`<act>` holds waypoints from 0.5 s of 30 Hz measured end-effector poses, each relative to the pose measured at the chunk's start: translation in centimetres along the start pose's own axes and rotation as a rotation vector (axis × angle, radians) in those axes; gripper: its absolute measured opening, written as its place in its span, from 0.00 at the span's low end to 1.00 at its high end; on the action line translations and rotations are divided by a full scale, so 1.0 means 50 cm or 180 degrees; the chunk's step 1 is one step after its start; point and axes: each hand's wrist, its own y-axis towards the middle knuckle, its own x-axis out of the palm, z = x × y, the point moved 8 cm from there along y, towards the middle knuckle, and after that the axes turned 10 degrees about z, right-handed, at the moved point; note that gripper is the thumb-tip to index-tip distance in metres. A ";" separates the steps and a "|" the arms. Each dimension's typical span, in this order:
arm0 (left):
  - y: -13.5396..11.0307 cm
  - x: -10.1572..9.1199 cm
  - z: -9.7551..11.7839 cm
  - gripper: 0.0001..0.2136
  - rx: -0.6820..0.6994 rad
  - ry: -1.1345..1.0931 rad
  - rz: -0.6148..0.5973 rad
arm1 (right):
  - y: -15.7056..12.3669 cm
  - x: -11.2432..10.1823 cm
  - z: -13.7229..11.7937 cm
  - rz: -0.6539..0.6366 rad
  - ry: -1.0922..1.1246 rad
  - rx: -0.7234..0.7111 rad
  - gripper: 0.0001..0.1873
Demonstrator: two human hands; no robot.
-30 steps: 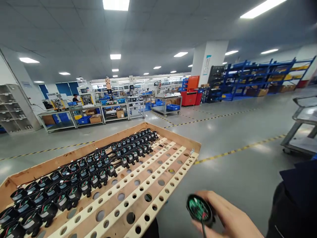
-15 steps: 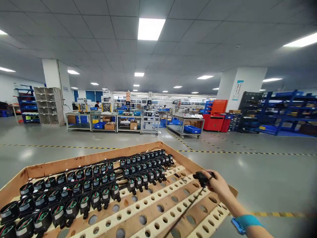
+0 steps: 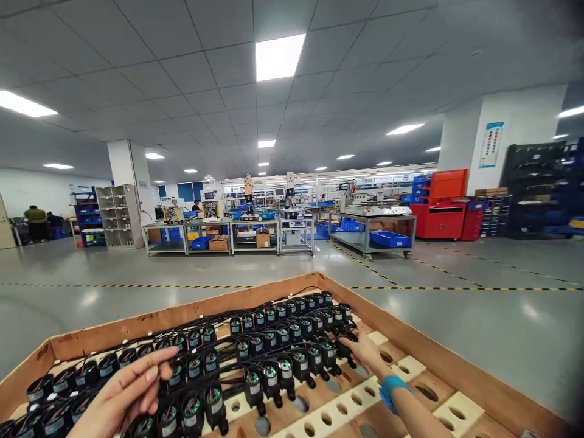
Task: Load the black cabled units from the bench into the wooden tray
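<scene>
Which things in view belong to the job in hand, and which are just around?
In the job: black round housings, wooden tray, right hand at one housing, left hand.

Just around: red tool cabinet, blue bin, grey shelf unit.

A wooden tray (image 3: pixel 410 340) carries rows of black housings (image 3: pixel 252 382).

The housings (image 3: pixel 253 385) are black, the wristband (image 3: pixel 394 385) blue.

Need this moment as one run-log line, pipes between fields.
right hand: touching black unit, front row's right end | left hand: over left-group units, contact unclear | wooden tray: black units in rows
</scene>
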 end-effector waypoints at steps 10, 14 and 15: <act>0.160 0.040 0.117 0.29 0.0642 -0.0424 0.0270 | 0.032 0.073 -0.019 -0.0316 -0.0446 -0.0266 0.17; 0.214 0.041 0.099 0.29 0.0721 -0.0244 -0.0021 | 0.006 0.060 -0.030 -0.0484 -0.0259 -0.0429 0.14; 0.226 0.038 0.092 0.29 0.0743 -0.0210 -0.0049 | -0.001 0.048 -0.039 -0.0427 -0.0177 -0.0560 0.14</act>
